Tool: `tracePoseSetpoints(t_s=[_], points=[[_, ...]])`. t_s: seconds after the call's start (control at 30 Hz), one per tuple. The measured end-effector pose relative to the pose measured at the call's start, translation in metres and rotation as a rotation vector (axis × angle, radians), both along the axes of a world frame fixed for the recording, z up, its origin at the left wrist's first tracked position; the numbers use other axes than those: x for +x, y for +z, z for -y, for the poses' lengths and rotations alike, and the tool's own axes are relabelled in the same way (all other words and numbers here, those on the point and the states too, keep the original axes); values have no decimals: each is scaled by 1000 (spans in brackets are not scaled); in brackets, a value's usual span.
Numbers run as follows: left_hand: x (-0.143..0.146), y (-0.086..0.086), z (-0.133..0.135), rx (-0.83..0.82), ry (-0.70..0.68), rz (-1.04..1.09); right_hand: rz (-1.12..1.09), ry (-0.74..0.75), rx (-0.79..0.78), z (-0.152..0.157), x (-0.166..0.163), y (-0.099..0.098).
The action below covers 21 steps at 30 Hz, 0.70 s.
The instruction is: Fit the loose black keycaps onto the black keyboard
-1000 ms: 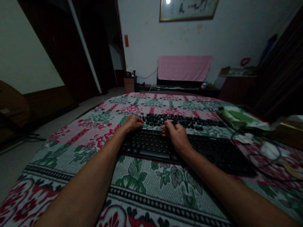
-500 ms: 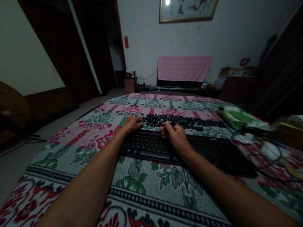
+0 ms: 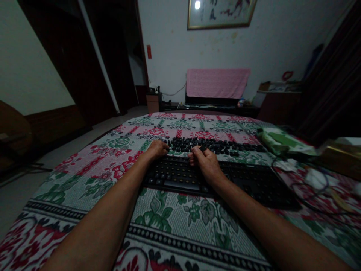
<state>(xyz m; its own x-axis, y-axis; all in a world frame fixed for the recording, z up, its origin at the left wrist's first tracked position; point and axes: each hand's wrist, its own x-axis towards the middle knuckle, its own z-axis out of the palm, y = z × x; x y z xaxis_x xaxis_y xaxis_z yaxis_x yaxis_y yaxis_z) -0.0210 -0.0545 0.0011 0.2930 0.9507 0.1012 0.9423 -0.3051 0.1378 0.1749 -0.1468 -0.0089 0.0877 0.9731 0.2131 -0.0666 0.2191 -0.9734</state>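
Note:
A black keyboard (image 3: 180, 184) lies on the patterned cloth. Its bottom row and space bar carry keycaps, while bare switch spots show above them. Behind it, loose black keycaps (image 3: 180, 144) are spread in a long band. My left hand (image 3: 157, 149) rests at the keyboard's upper left corner, beside the band's left end. Its fingers are curled together, and whatever they hold is hidden. My right hand (image 3: 207, 162) is over the middle of the keyboard, thumb and fingers pinched. A small black keycap (image 3: 202, 148) shows at its fingers.
To the right lie a green and white packet (image 3: 283, 142), crumpled white tissue (image 3: 316, 178) and a dark cable (image 3: 304, 201). A gold-brown box (image 3: 342, 156) stands at the right edge. Beyond the table, a pink cloth (image 3: 217, 82) covers something by the wall.
My right hand has shifted slightly left, with the black keycap still at its fingers. The left hand stays at the keyboard's corner, its fingers a little more curled. The whole view has moved slightly.

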Motion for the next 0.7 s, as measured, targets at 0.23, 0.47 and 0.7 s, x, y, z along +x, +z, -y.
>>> tracePoseSetpoints(t_s=[0.23,0.47,0.7], points=[[3,1,-7,65,-127,-77,-4,0,-24,0,-1,1],[8,0,-9,82,-48,-58,-6,10,-16,1,-2,2],[8,-4,-8,74,-16,7,-4,16,-18,1,-2,2]])
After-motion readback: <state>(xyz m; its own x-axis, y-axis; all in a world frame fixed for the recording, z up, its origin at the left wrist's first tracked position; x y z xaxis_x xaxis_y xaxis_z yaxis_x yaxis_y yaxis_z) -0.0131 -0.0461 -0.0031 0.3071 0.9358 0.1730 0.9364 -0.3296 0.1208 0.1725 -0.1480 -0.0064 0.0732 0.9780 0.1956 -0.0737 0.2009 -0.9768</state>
